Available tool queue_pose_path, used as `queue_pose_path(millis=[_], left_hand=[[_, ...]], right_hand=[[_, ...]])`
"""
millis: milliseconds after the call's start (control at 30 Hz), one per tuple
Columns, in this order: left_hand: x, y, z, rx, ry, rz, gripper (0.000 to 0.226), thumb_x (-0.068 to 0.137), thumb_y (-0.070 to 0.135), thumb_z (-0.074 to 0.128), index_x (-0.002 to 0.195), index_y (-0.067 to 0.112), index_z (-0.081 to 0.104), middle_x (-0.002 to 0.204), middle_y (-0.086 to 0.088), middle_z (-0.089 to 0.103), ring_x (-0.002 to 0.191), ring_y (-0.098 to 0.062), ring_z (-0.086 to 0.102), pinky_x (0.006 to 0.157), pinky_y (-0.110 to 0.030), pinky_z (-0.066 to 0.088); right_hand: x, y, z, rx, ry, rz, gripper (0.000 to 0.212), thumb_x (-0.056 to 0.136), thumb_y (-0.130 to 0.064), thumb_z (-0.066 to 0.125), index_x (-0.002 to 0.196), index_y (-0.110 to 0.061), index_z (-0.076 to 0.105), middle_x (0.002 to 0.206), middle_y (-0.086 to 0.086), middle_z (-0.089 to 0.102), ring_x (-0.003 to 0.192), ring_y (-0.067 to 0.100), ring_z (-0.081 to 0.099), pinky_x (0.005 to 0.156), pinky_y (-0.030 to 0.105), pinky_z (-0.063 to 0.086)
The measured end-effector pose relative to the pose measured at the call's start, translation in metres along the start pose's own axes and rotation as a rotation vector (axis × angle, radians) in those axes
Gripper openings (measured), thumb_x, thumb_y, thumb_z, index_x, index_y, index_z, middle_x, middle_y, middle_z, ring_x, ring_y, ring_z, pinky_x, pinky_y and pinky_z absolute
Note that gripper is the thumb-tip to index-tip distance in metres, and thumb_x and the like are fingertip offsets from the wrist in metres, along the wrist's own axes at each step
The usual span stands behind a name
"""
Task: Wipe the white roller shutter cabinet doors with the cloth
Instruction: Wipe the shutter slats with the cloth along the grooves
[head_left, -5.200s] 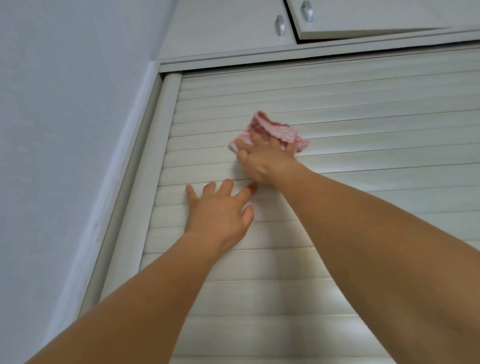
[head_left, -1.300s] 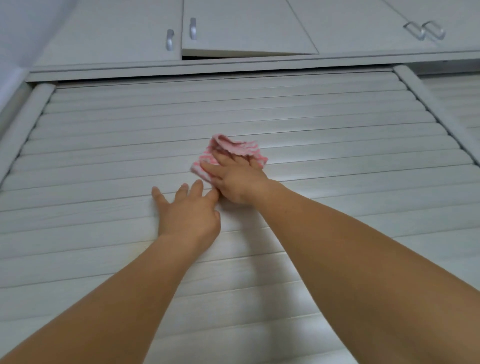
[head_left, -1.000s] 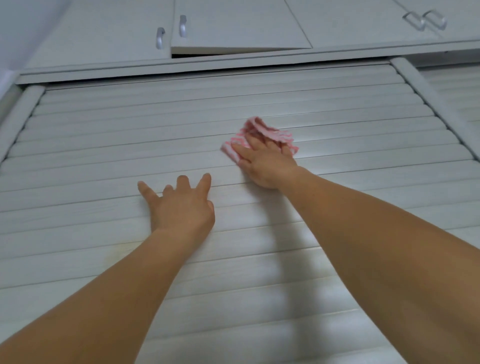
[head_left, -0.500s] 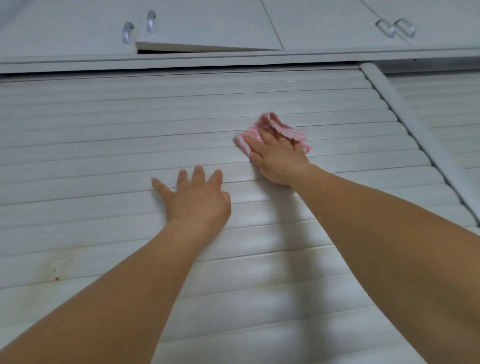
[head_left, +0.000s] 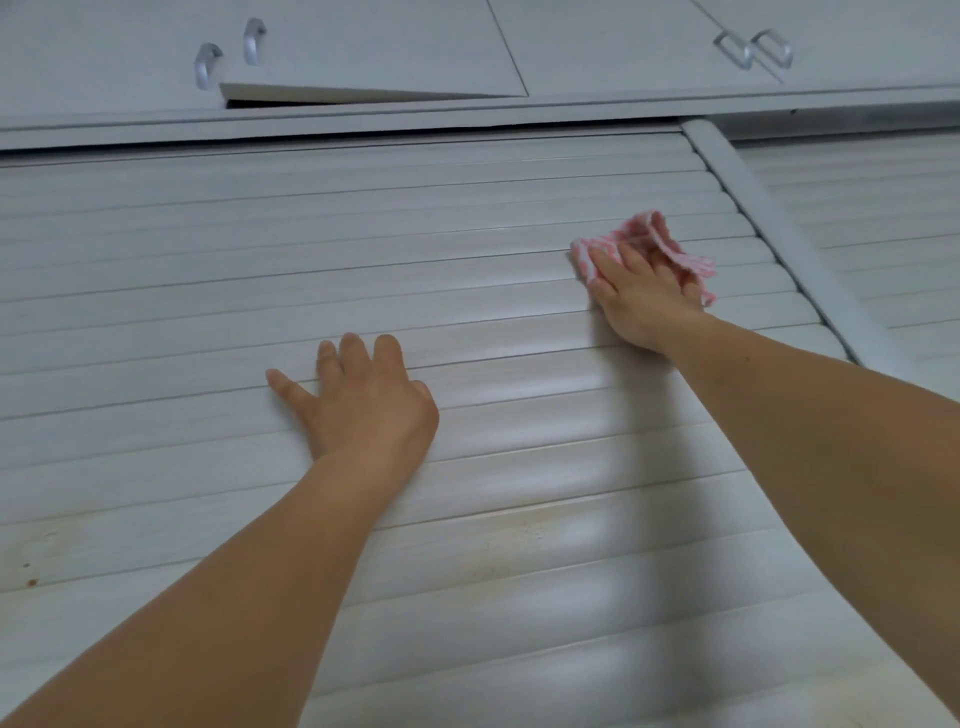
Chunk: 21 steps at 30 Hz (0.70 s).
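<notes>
Fingers (head_left: 623, 260) of right hand (head_left: 644, 301) laid straight, pressing pink striped cloth (head_left: 670, 247) flat against upper slats of roller shutter door (head_left: 208, 312), just beside the dividing post (head_left: 779, 244). Left hand (head_left: 363, 405) spread wide, palm braced on slats lower and toward the middle, holding nothing. Probably partway through: brownish specks and smears low on the door, plus the 2nd shutter (head_left: 883, 208) beyond the post, seemingly untouched. Compared with 0.5 s ago: cloth slid rightward toward the post, hands now farther apart.
</notes>
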<state>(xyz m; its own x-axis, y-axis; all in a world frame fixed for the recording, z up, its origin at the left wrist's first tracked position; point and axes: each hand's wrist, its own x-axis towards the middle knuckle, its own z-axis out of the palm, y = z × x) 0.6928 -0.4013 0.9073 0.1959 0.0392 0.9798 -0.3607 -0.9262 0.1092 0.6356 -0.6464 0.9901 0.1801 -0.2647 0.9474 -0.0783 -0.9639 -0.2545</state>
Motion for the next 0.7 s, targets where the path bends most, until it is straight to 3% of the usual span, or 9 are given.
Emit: queue_pose_path(millis=[200, 367, 533, 700], left_hand=[[-0.004, 0.008, 0.003, -0.015, 0.003, 0.029, 0.052, 0.095, 0.027, 0.028, 0.143, 0.008, 0.022, 0.155, -0.005, 0.011, 0.143, -0.027, 0.005, 0.113, -0.055, 0.002], [-0.003, -0.004, -0.001, -0.035, -0.011, 0.069, 0.05, 0.095, 0.021, 0.028, 0.144, 0.012, 0.024, 0.156, -0.001, 0.012, 0.143, -0.023, 0.007, 0.114, -0.052, 0.001], [-0.004, -0.012, -0.001, -0.1, -0.047, 0.074, 0.053, 0.094, 0.016, 0.03, 0.146, 0.017, 0.02, 0.157, -0.001, 0.007, 0.144, -0.019, 0.002, 0.113, -0.052, -0.005], [-0.024, -0.005, 0.006, -0.119, -0.066, 0.091, 0.059, 0.094, 0.015, 0.032, 0.149, 0.019, 0.011, 0.157, 0.003, 0.0, 0.144, -0.015, -0.004, 0.112, -0.052, -0.008]], right_hand=[[-0.006, 0.034, -0.006, -0.001, 0.029, 0.161, 0.049, 0.098, -0.051, 0.012, 0.146, -0.044, 0.01, 0.159, -0.007, -0.001, 0.144, 0.032, -0.002, 0.11, 0.064, 0.0], [-0.031, 0.015, 0.005, 0.054, 0.103, 0.235, 0.048, 0.1, -0.041, 0.018, 0.148, -0.039, 0.013, 0.159, -0.005, 0.004, 0.143, 0.034, 0.007, 0.111, 0.058, 0.004], [-0.062, -0.031, 0.029, 0.016, 0.182, 0.095, 0.05, 0.1, -0.034, 0.028, 0.148, -0.034, 0.017, 0.158, 0.001, 0.011, 0.141, 0.032, 0.016, 0.112, 0.053, 0.01], [-0.091, -0.098, 0.047, 0.06, 0.07, -0.195, 0.051, 0.101, -0.031, 0.029, 0.15, -0.037, 0.014, 0.159, -0.008, -0.003, 0.145, 0.02, -0.006, 0.113, 0.05, -0.006]])
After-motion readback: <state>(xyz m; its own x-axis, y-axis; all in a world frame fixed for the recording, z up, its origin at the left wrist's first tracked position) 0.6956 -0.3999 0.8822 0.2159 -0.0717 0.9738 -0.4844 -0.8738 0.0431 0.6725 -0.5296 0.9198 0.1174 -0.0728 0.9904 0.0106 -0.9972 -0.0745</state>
